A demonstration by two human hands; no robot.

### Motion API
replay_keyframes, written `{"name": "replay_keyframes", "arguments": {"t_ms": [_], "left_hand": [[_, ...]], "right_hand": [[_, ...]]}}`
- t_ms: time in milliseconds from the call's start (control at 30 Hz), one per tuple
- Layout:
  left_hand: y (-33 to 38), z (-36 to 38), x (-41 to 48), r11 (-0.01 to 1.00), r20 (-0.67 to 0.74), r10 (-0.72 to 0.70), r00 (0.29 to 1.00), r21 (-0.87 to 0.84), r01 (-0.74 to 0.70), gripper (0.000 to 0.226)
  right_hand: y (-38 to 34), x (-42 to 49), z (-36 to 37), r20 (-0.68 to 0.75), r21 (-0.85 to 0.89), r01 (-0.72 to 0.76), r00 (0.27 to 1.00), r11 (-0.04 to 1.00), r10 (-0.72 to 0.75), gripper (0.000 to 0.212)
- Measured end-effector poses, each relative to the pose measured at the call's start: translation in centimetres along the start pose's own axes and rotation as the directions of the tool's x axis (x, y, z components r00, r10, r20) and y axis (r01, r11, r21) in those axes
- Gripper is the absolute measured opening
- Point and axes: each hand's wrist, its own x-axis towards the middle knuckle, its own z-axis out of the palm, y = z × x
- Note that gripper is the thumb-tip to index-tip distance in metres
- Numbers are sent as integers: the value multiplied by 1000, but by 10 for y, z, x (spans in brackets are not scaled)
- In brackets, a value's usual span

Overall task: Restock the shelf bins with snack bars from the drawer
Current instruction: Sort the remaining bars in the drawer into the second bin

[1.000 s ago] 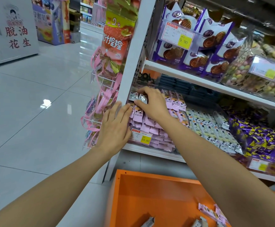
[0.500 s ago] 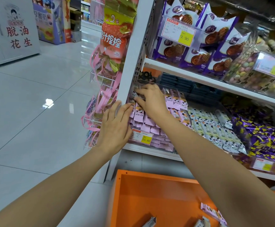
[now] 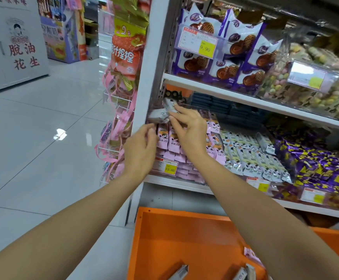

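My right hand (image 3: pixel 190 130) reaches into the leftmost clear shelf bin (image 3: pixel 167 167) and pinches a grey snack bar (image 3: pixel 170 106) at the bin's back left corner. A second grey bar (image 3: pixel 157 116) lies just below it. Rows of pink snack bars (image 3: pixel 171 140) fill the bin. At the bin's left front corner, my left hand (image 3: pixel 140 152) has its bent fingertips touching the outermost pink bars. Below, the orange drawer (image 3: pixel 184 229) stands pulled out, with grey bars (image 3: pixel 179 272) and a pink bar (image 3: pixel 250 255) near its front edge.
A wire rack of pink packets (image 3: pixel 116 126) hangs on the shelf end, left of my hands. Neighbouring bins hold pale bars (image 3: pixel 253 158) and purple candies (image 3: pixel 318 166). Purple waffle packs (image 3: pixel 225 57) sit on the shelf above. Tiled floor (image 3: pixel 43 148) stretches to the left.
My right hand has lifted grey bars toward the bin's back left corner. My left hand has moved from flat on the bin front to curling its fingertips at the pink bars.
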Motion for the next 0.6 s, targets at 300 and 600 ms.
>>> {"name": "replay_keyframes", "arguments": {"t_ms": [300,600], "left_hand": [[36,9,8,760,113,-448,887,-474,445,45],[55,13,-11,644,207,-467,859,-587,491,12]], "right_hand": [[5,-28,-20,25,106,126,991,986,-130,15],[4,-46,-46,160,224,24,985,974,-61,32]]}}
